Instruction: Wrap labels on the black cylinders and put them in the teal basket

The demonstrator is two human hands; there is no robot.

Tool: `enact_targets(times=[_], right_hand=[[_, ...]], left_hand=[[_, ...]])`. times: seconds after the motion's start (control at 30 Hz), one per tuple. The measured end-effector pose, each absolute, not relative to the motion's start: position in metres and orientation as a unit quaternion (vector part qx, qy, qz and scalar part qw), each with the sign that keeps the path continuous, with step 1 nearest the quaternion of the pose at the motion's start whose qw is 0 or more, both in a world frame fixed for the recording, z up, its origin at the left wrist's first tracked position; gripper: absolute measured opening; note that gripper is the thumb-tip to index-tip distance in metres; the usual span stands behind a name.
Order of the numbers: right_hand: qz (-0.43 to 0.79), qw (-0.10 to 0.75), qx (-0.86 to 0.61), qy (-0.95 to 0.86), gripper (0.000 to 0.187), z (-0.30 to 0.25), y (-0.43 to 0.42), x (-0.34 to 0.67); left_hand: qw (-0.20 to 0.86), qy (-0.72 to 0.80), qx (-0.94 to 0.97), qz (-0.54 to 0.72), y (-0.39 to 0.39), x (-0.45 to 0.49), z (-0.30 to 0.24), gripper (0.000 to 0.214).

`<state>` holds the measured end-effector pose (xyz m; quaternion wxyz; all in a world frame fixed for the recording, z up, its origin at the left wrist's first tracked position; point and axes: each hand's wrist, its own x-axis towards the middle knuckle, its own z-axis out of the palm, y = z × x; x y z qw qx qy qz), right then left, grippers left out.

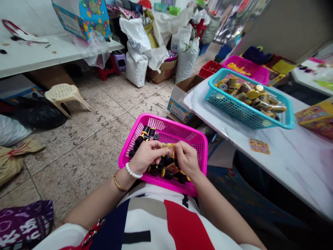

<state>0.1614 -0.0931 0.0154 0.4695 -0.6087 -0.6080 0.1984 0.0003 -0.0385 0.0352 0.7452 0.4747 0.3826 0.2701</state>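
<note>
A white shirt with red and navy panels (189,224) lies nearest, below a bright pink plastic basket (204,149) of mostly unwrapped black cylinders (152,132). Over it, the left hand (147,154) and right hand (187,159) pinch a small orange printed slip (169,149); gold-wrapped cylinders (252,94) already fill a turquoise plastic basket (234,107) on the white tabletop (288,166).

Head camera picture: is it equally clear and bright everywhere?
In the head view, the left hand, right hand and pink basket look fairly clear, but the print on the small card is unreadable; in the head view's lower-left corner, the purple bag looks soft and stretched; at the head view's lower right, deep shadow fills the space under the white table.
</note>
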Motion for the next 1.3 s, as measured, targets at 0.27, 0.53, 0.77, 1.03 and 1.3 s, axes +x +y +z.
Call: enact_targets(times=[0.27, 0.53, 0.77, 1.03, 1.3], right_hand=[[-0.092, 0.413, -0.729, -0.538, 0.024, 0.054, -0.114, 0.269], [-0.271, 0.376, -0.796, -0.390, 0.016, 0.082, -0.172, 0.383], [-0.135, 0.374, -0.768, -0.502, 0.015, 0.069, -0.161, 0.320], [0.089, 0.165, -0.693, -0.696, 0.023, 0.018, -0.156, 0.218], [0.093, 0.011, -0.787, -0.609, 0.024, -0.005, -0.134, 0.183]], left_hand=[[0.792, 0.373, 0.432, 0.219, -0.028, -0.005, 0.022, 0.025], [0.828, 0.358, 0.383, 0.200, -0.026, 0.000, 0.010, 0.027], [0.804, 0.404, 0.362, 0.243, -0.022, 0.000, 0.012, 0.037], [0.808, 0.387, 0.364, 0.256, -0.018, -0.002, 0.006, 0.033], [0.817, 0.366, 0.359, 0.265, -0.022, 0.002, 0.002, 0.031]])
